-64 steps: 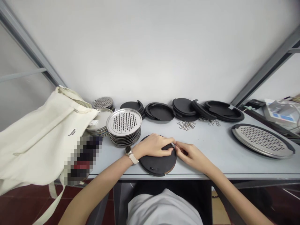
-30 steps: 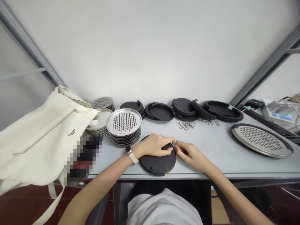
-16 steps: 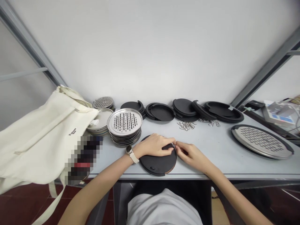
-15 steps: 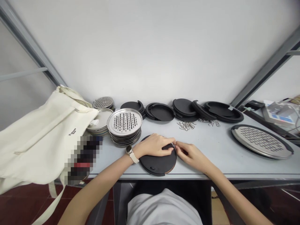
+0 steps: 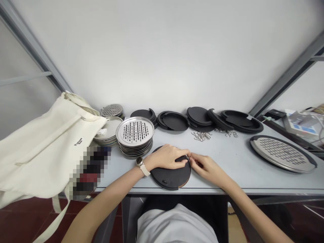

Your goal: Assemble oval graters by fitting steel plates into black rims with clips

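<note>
Pressing on the black disc (image 5: 172, 177) with the left hand (image 5: 168, 157), and pinching a tiny, mostly hidden bit (image 5: 187, 156) in the fingertips of the right hand (image 5: 206, 168), at two o'clock on the rim. Leaving it hard to tell gripping from resting on the left side. Keeping the disc by the near edge of the table (image 5: 227, 158). Changing almost nothing from a second ago, only tipping the view a little; likely meaning slow, fiddly work, sticking at one spot. Looking for words, counting from the disc: finding small dark letters (image 5: 78, 142) on the cream bag (image 5: 45, 148) near nine o'clock, too blurry to read. Seeing a white-and-blue packet (image 5: 302, 121) between two and three o'clock, showing no clear print. Spotting no name on the holey metal plates (image 5: 135, 131) at ten o'clock.
</note>
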{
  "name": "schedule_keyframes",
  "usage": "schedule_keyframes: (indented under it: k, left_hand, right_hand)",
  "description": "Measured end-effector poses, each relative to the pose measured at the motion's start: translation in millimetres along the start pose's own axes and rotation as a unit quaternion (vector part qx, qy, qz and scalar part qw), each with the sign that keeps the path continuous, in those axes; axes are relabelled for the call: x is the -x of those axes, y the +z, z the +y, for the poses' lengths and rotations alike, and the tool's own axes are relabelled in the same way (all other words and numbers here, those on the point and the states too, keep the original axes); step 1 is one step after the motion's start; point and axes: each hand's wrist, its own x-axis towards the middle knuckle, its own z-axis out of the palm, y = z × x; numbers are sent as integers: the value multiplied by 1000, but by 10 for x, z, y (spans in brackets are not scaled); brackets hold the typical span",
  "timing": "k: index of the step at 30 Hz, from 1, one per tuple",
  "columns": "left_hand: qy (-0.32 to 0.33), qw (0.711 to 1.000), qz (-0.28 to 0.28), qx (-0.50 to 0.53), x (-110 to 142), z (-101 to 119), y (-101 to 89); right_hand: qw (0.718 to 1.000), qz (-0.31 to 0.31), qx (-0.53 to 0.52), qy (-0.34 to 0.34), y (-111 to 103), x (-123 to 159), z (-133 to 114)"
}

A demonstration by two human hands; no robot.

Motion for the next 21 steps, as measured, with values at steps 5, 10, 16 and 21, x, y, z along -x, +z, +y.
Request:
schedule_keyframes:
  k: [5, 10, 16, 21]
  left_hand:
    - [-1, 1000, 3, 1, 4, 0, -1]
    - [1, 1000, 6, 2, 4, 7, -12]
    - [-1, 1000, 6, -13, 5, 13, -3]
    - [3, 1000, 16, -26, 6, 7, 16]
  right_hand:
    - [1000, 3, -2, -3, 5, 1, -3]
    - [1000, 6, -3, -8, 9, 3, -11]
    - [1000, 5, 6, -12, 4, -5, -8]
    - [1000, 5, 9, -14, 4, -5, -2]
